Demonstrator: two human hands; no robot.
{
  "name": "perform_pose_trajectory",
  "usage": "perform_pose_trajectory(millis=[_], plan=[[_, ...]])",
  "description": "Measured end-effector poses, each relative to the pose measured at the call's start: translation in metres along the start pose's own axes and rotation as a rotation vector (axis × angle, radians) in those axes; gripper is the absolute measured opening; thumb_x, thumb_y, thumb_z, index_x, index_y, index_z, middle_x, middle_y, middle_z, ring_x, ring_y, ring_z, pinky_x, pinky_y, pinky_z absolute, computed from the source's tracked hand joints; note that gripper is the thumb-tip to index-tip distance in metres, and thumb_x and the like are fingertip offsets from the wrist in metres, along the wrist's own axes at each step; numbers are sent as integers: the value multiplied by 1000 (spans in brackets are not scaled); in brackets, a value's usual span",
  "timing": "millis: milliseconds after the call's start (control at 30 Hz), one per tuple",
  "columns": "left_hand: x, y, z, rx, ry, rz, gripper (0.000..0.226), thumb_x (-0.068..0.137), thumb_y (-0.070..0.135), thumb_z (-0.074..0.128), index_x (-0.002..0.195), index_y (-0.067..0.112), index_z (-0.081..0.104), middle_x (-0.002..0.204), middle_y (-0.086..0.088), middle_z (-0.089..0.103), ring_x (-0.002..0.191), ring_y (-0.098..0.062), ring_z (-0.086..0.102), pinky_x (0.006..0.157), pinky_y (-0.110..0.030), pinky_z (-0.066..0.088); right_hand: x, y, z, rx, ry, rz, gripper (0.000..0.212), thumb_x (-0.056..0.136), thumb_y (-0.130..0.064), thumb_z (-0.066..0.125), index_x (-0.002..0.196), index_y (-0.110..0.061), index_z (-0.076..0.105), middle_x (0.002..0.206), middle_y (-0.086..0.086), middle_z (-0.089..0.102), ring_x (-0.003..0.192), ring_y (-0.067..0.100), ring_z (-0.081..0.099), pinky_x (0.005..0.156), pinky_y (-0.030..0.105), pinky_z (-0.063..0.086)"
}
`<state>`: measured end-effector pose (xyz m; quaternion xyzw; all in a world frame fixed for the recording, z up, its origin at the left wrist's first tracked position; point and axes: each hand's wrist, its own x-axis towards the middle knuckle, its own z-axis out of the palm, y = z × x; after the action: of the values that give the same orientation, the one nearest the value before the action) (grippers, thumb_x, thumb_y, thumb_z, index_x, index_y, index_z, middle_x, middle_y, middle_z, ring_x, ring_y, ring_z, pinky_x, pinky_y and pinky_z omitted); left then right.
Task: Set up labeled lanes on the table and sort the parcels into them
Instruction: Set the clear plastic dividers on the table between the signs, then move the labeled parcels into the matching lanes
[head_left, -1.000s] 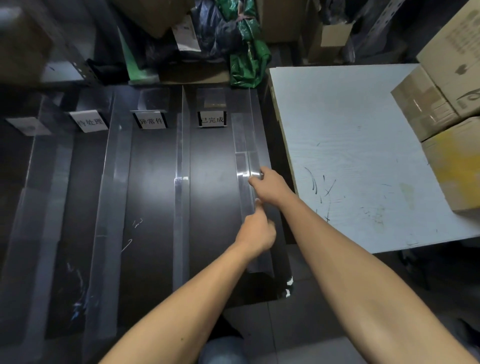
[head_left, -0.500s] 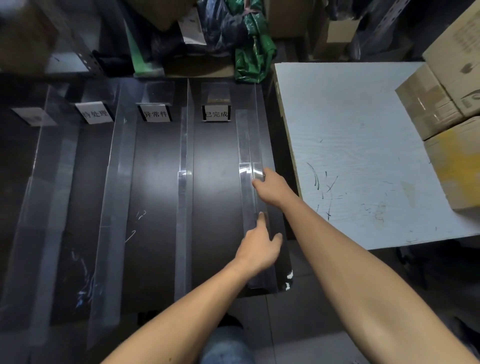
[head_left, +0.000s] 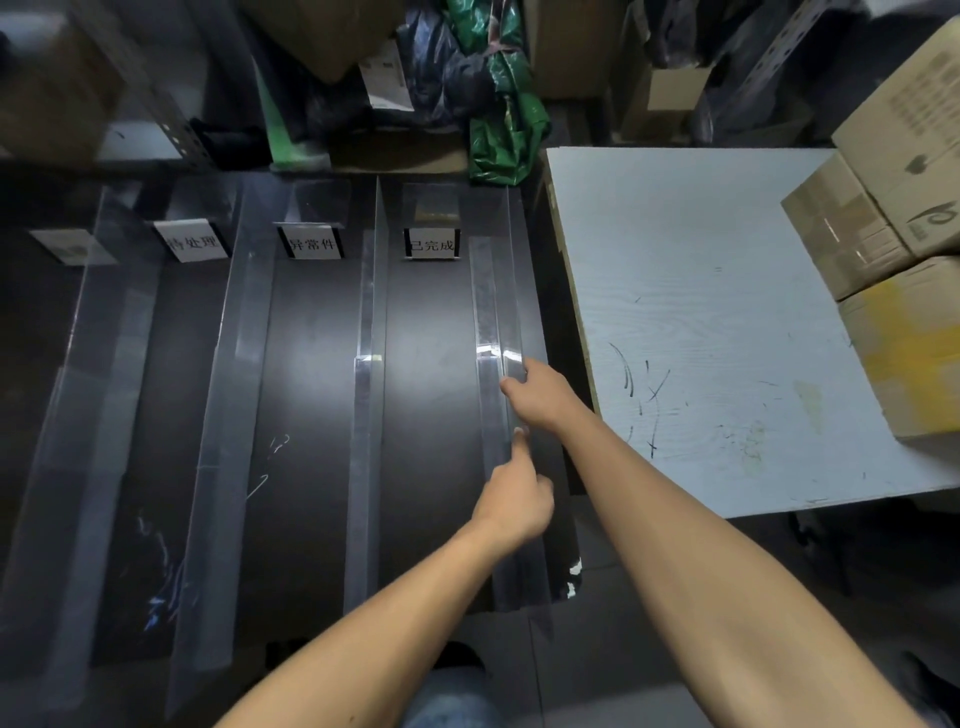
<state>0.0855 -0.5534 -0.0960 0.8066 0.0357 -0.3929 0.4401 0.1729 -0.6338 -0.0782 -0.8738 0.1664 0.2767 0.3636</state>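
Observation:
A dark table (head_left: 311, 415) is split into lanes by clear acrylic dividers. White labels stand at the lanes' far ends: one (head_left: 191, 242), a second (head_left: 310, 242) and a third (head_left: 432, 244). My right hand (head_left: 540, 397) grips the top edge of the rightmost clear divider (head_left: 491, 312) about halfway along it. My left hand (head_left: 517, 501) is just nearer me on the same divider, with its straight index finger touching the edge. No parcel lies in any lane.
A white table (head_left: 727, 312) adjoins on the right, with stacked cardboard boxes (head_left: 893, 218) at its right side. Bags, among them a green bag (head_left: 506, 130), and more cartons crowd the floor behind both tables. Another clear divider (head_left: 366, 415) stands in the middle.
My left hand has loosened from its grip on the divider and slid a little toward me, leaving the index finger extended. My right hand stays on the divider's top edge.

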Motion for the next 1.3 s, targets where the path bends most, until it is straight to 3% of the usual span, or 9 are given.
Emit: perform_pose_trajectory(millis=[300,467,567,667,767,833,900,1133,1300], plan=[[-5,-6,2,-12,5,15,75,93,22,45,154,30,2,115,-11,63,86,-21,66,81,-40,57,-3,1,2,-15,-6,16,41,102,-21,45,140,-7,43,136,16,54,122,30,54,85,28,40],[0,-2,-9,-38,17,23,84,92,38,54,154,29,-2,143,-12,49,117,-27,59,96,-38,50,-4,0,1,-20,6,19,37,100,-22,48,134,-7,47,128,16,59,97,19,56,81,30,44],[-1,3,-28,-45,56,49,84,93,39,54,155,27,-2,150,-10,41,128,-24,51,99,-32,46,-6,-3,-2,-30,29,28,42,99,-24,49,136,-3,48,133,16,56,117,29,56,92,34,43],[-6,9,-54,-31,103,100,79,97,35,51,156,23,0,153,-8,36,127,-20,50,89,-22,38,-7,-11,-9,-16,70,23,46,97,-28,51,136,-4,49,135,15,57,118,29,56,94,34,44],[-14,13,-86,-43,195,148,76,97,34,51,156,24,3,157,-4,31,133,-17,44,93,-21,33,-15,-31,-16,43,168,-10,59,97,-32,51,149,-9,36,149,12,46,133,27,47,102,34,39],[-24,15,-110,-65,278,184,75,97,35,51,155,26,5,159,-2,26,141,-18,34,109,-28,30,-23,-51,-21,63,252,-88,61,98,-35,50,152,-14,32,154,10,41,138,26,43,107,36,37],[-36,14,-136,-75,373,217,73,96,35,51,155,28,9,159,0,28,144,-17,29,115,-34,27,-33,-76,-23,56,324,-185,59,99,-36,48,152,-16,31,156,7,38,141,25,39,110,36,34],[-105,3,-237,-112,672,350,68,96,34,53,154,31,18,156,4,33,143,-13,30,109,-25,25,-79,-182,0,80,366,-525,58,99,-33,53,151,-16,36,153,6,43,140,19,40,101,20,28],[-182,-31,-311,-146,869,412,65,96,32,56,153,28,24,155,9,34,141,-4,29,105,-14,20,-116,-265,48,-55,342,-752,59,98,-33,55,151,-16,36,153,3,44,140,17,41,110,23,29]])
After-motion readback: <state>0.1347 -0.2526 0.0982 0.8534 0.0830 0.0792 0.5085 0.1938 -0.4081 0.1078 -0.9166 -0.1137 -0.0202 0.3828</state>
